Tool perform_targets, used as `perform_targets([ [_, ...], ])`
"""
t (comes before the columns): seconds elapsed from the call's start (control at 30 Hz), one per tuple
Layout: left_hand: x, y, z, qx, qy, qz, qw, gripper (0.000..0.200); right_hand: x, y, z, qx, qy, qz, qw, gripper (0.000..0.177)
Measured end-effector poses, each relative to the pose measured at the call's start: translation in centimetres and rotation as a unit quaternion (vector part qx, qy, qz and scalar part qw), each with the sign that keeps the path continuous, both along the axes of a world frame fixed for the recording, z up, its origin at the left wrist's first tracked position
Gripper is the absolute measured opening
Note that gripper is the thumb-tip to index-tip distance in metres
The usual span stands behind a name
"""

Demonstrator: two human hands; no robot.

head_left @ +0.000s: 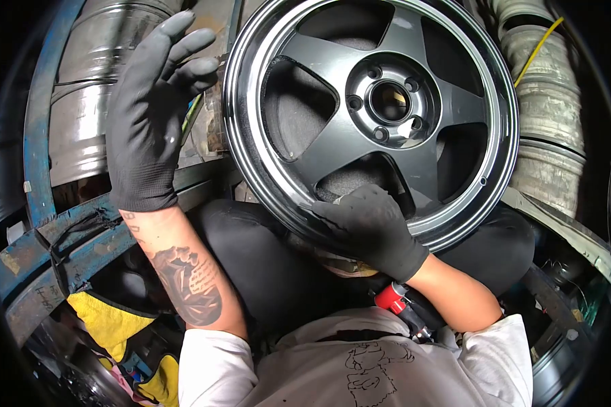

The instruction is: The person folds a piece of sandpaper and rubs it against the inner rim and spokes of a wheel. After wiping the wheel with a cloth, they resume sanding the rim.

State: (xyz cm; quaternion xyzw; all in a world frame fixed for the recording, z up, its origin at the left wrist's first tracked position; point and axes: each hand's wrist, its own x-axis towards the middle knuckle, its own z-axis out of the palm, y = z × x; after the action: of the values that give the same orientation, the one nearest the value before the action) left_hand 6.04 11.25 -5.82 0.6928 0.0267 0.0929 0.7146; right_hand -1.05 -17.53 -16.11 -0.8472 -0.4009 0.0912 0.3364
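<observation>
Head view, looking down at my lap. Black five-spoke wheel [370, 115] fills the frame from centre to 1 o'clock, face up and tilted, its lower lip resting on my black-trousered thighs [265, 258].

Left hand [157, 112], in a dark glove, is raised at 10 o'clock, fingers spread and released, holding nothing. It sits just beside the wheel's left lip, and I can't tell if it touches.

Right hand [370, 230], also in a dark glove, is at the wheel's own 6 o'clock. The palm lies over the polished lip and the fingers are curled down onto the lower spoke, clenched on a tan pad [349, 199]. Only a sliver of the pad peeks out at the fingertips.

A red-collared tool [392, 298] lies in my lap at 5 o'clock, just under the right wrist. Another tan piece [346, 266] shows between that wrist and the wheel lip, but I can't tell what it is.

Around me:
- bare grey rims [88, 122] stacked at 9 to 10 o'clock
- more grey rims [546, 115] at 2 o'clock, with a yellow cable [540, 47] over them
- a blue metal frame [54, 251] at 8 o'clock
- a yellow cloth [108, 322] at 7 o'clock
</observation>
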Motion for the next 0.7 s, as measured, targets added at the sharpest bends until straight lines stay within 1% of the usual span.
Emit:
perform_targets([
  [0.03, 0.2, 0.3, 0.0, 0.002, 0.021, -0.012, 1.000, 0.053, -0.1, 0.0, 0.0, 0.008, -0.007, -0.008, 1.000, 0.027],
  [0.1, 0.7, 1.1, -0.7, -0.003, 0.021, -0.017, 1.000, 0.053, -0.1, 0.0, 0.0, 0.025, -0.021, -0.023, 0.999, 0.026],
  [0.13, 0.8, 1.2, -0.7, -0.005, 0.021, -0.020, 1.000, 0.053, 0.0, 0.0, -0.1, 0.029, -0.016, -0.022, 0.999, 0.026],
  [0.17, 0.8, 0.9, -0.7, 0.024, 0.021, -0.009, 0.999, 0.052, 0.0, 0.0, -0.2, 0.032, -0.011, -0.022, 0.999, 0.026],
  [0.2, 0.8, 0.6, -0.6, 0.011, 0.025, -0.011, 1.000, 0.051, 0.1, -0.1, -0.3, 0.035, -0.006, -0.021, 0.999, 0.026],
  [0.27, 0.8, 0.1, -0.3, -0.014, 0.032, -0.014, 0.999, 0.048, 0.3, -0.1, -0.4, -0.014, -0.009, 0.013, 1.000, 0.027],
  [0.3, 0.8, -0.2, -0.1, -0.001, 0.036, -0.009, 0.999, 0.047, 0.3, -0.1, -0.4, -0.039, -0.009, 0.030, 0.999, 0.028],
  [0.37, 0.6, -1.0, 0.2, 0.024, 0.044, 0.001, 0.999, 0.045, 0.2, -0.1, -0.8, -0.017, -0.010, 0.024, 1.000, 0.029],
  [0.4, 0.5, -1.7, 0.6, 0.004, 0.035, 0.014, 0.999, 0.044, 0.2, -0.1, -0.9, -0.006, -0.011, 0.020, 1.000, 0.030],
  [0.47, 0.3, -3.1, 1.4, -0.035, 0.014, 0.041, 0.998, 0.042, 0.3, -0.2, -0.8, 0.003, 0.007, 0.015, 1.000, 0.030],
  [0.5, 0.3, -3.3, 1.4, -0.020, 0.014, 0.047, 0.999, 0.041, 0.4, -0.2, -0.8, 0.007, 0.016, 0.013, 1.000, 0.030],
  [0.6, 0.3, -3.6, 1.5, 0.009, 0.020, 0.065, 0.998, 0.040, 1.3, 0.1, -0.2, 0.007, 0.094, 0.021, 0.995, 0.030],
  [0.7, 0.5, -3.7, 1.5, 0.019, 0.035, 0.066, 0.997, 0.040, 1.3, -0.4, -0.2, -0.024, 0.114, 0.022, 0.993, 0.029],
])
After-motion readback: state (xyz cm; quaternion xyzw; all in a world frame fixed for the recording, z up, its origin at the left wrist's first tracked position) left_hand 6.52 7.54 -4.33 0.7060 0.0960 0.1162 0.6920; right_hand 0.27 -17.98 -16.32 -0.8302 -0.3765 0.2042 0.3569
